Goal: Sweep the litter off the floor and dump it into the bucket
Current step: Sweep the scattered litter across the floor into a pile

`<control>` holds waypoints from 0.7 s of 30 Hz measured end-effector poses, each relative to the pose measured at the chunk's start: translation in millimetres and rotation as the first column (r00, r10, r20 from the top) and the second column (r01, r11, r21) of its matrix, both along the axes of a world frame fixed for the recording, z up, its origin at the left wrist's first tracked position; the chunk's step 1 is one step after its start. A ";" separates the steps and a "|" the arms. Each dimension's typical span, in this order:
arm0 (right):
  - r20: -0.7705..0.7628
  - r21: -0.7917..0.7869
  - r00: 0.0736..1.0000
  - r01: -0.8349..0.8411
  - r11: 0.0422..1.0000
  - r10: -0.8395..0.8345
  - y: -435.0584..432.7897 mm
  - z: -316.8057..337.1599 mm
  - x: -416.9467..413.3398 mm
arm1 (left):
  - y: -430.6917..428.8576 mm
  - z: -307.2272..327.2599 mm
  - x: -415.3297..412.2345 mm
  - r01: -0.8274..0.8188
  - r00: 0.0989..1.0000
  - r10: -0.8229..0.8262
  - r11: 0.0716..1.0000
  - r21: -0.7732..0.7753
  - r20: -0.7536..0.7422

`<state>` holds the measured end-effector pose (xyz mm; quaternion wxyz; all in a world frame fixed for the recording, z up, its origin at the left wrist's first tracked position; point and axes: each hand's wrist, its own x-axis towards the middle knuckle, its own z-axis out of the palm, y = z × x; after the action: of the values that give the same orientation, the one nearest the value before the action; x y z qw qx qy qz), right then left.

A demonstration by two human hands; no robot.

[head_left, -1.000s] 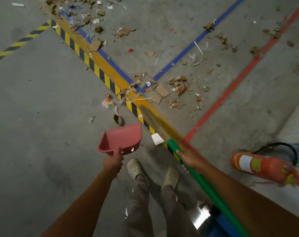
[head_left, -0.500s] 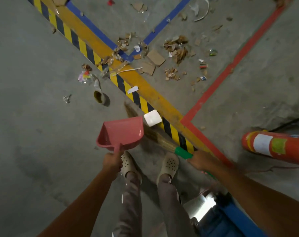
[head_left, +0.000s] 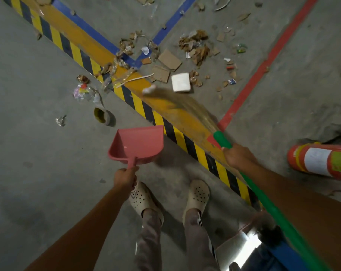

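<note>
My left hand (head_left: 126,177) grips the handle of a pink dustpan (head_left: 138,144), held just above the floor ahead of my feet, with nothing visible inside it. My right hand (head_left: 236,155) holds the green handle of a broom (head_left: 222,139); its straw bristles (head_left: 183,103) blur across the yellow floor stripe. A white square piece (head_left: 181,82) lies just beyond the bristle tips. Cardboard scraps (head_left: 169,60), paper bits and wrappers are scattered around the blue line junction. No bucket can be made out.
A roll of tape (head_left: 103,116), a crumpled colourful wrapper (head_left: 81,91) and a foil scrap (head_left: 60,120) lie left of the striped line. A red fire extinguisher (head_left: 320,162) lies on the floor at right. A blue object with a shiny surface (head_left: 244,249) sits by my right foot.
The broom has swung from in front of my feet out to the right and forward, knocking the white square piece across the striped line toward the cardboard scraps. The dustpan stays put.
</note>
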<state>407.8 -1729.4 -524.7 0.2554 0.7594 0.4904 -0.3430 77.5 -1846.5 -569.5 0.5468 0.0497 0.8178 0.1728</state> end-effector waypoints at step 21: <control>-0.222 -0.152 0.975 -0.041 0.987 0.006 6.8 -35.6 -71.5 | -75.9 1.5 -36.6 -0.249 0.963 0.246 0.968 -0.012 -0.109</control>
<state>336.3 -1722.6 -560.3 0.2619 0.6884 0.4962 -0.4596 40.9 -1922.3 -568.0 0.4770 -0.0508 0.8477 0.2265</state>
